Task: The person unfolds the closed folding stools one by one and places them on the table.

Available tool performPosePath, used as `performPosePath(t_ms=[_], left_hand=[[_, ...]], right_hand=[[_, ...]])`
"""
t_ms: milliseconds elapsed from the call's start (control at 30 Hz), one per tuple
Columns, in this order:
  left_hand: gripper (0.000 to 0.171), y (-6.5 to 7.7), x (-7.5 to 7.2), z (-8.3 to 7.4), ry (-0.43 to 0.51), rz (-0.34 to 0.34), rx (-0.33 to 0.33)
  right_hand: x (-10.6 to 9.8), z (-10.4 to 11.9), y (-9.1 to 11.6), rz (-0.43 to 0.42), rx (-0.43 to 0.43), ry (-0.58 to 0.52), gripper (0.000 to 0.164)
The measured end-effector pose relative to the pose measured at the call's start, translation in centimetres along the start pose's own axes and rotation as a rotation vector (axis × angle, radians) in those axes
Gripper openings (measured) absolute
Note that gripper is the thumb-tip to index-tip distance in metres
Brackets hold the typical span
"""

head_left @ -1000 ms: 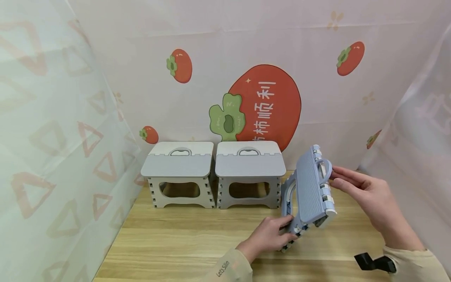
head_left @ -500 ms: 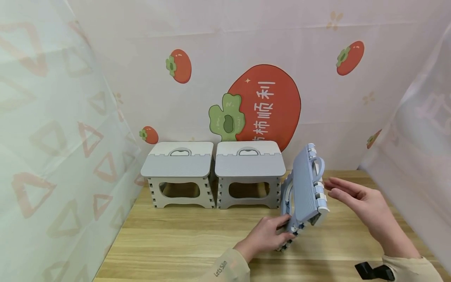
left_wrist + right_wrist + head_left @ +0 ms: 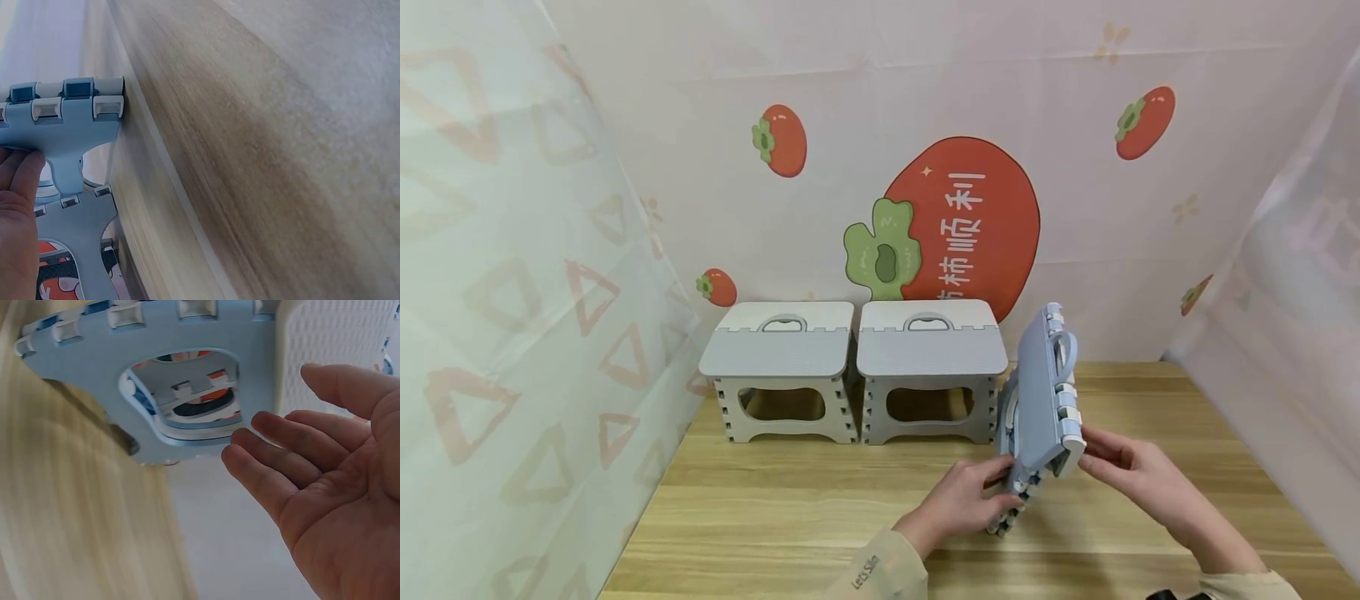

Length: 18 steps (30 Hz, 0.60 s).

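Note:
A blue-and-white folding stool, partly folded, stands tilted on the table at the right, its carry handle facing right. My left hand grips its near leg panel; in the left wrist view, the fingers curl into that panel's opening. Close to the stool's right side is my right hand, fingertips right at the edge of the seat. The right wrist view has its fingers loosely extended beside the blue leg panel, with the thumb apart from them over the white half of the seat.
Two unfolded grey-and-white folding stools, a left one and a middle one, stand side by side along the back. The blue stool is close against the middle one. White printed cloth closes off the back and both sides of the wooden table.
My right hand has come away from the stool's handle and moved down and left to its lower edge. The stool has shifted slightly left, with my left hand still gripping it.

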<state>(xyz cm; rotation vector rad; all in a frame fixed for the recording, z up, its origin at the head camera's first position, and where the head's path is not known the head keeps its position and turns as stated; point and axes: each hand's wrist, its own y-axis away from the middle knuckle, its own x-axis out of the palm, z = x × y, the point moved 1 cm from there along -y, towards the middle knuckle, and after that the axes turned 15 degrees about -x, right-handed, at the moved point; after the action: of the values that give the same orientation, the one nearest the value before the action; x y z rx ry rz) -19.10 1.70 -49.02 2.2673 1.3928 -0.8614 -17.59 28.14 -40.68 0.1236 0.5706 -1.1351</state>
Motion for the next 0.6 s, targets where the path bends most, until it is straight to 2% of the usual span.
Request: performPosePath(t_ms=[267, 467, 600], left_hand=[[0.050, 0.2, -0.2, 0.1, 0.015, -0.005, -0.004], [0.050, 0.2, -0.3, 0.3, -0.002, -0.022, 0.016], [0.050, 0.3, -0.4, 0.3, 0.001, -0.027, 0.021]], right_hand=[[1.9, -1.1, 0.3, 0.077, 0.025, -0.154, 0.064], [3.2, -1.3, 0.5, 0.084, -0.001, -0.158, 0.062], [3.8, -1.4, 0.5, 0.088, 0.014, -0.164, 0.065]])
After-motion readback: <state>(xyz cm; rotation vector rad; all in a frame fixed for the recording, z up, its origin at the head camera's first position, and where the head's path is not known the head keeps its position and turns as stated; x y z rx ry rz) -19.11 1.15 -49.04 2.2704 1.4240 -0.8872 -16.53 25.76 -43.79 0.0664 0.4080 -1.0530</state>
